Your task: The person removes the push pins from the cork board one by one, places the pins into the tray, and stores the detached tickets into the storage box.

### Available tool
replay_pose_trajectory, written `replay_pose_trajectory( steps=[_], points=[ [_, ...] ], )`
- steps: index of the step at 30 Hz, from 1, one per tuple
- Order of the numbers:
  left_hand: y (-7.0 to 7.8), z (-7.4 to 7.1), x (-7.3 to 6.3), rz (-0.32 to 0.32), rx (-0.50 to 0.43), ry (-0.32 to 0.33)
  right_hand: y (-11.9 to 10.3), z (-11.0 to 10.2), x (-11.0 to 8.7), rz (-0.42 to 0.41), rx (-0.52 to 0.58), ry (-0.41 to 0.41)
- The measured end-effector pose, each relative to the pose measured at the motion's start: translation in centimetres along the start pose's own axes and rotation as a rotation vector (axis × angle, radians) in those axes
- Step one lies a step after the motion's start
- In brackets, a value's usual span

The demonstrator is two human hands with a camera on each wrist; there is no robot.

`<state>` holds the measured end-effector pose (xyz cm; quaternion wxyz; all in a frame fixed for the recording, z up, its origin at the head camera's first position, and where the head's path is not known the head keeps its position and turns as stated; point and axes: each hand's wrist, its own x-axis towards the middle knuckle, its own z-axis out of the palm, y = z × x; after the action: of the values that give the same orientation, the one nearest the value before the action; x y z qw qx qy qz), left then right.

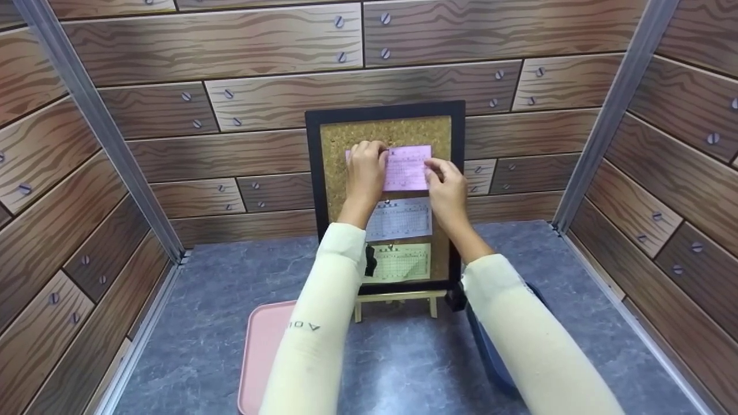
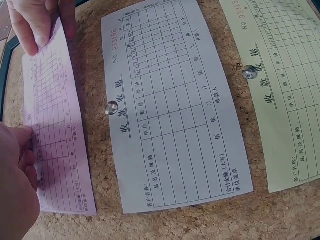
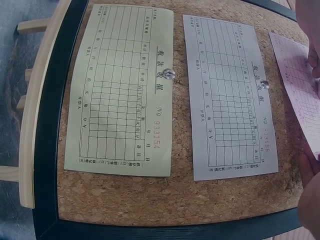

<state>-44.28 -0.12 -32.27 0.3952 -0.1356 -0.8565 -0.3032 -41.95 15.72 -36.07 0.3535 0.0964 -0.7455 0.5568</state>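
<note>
A framed cork board [image 1: 442, 245] stands upright with three printed receipt slips on it. At the top is a pink receipt [image 1: 408, 173], its right end pinched by my right hand [image 1: 451, 190]. My left hand [image 1: 365, 173] covers the pink receipt's left part, its curled fingertips gathered at the slip's upper edge near the middle; what lies between them is hidden. Below hangs a pale blue receipt [image 2: 172, 115] with a clear push pin [image 2: 111, 107] at its top edge. A green receipt [image 3: 120, 90], lowest, has another clear pin [image 3: 169, 74].
A small wooden easel [image 1: 398, 296] supports the board. On the grey tabletop [image 1: 213, 300], a pink tray [image 1: 258, 340] lies left of my left sleeve, and a dark blue tray [image 1: 490, 357] sits partly under my right sleeve. Wood-patterned walls [image 1: 259, 104] enclose the table.
</note>
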Motion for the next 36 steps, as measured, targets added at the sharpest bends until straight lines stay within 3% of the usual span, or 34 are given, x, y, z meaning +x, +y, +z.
replay_pose_trajectory(
  steps=[36],
  points=[
    [0.38,0.31,-0.05,0.008,0.029,0.007,-0.29,-0.22,0.11,-0.015,-0.006,0.008]
  ],
)
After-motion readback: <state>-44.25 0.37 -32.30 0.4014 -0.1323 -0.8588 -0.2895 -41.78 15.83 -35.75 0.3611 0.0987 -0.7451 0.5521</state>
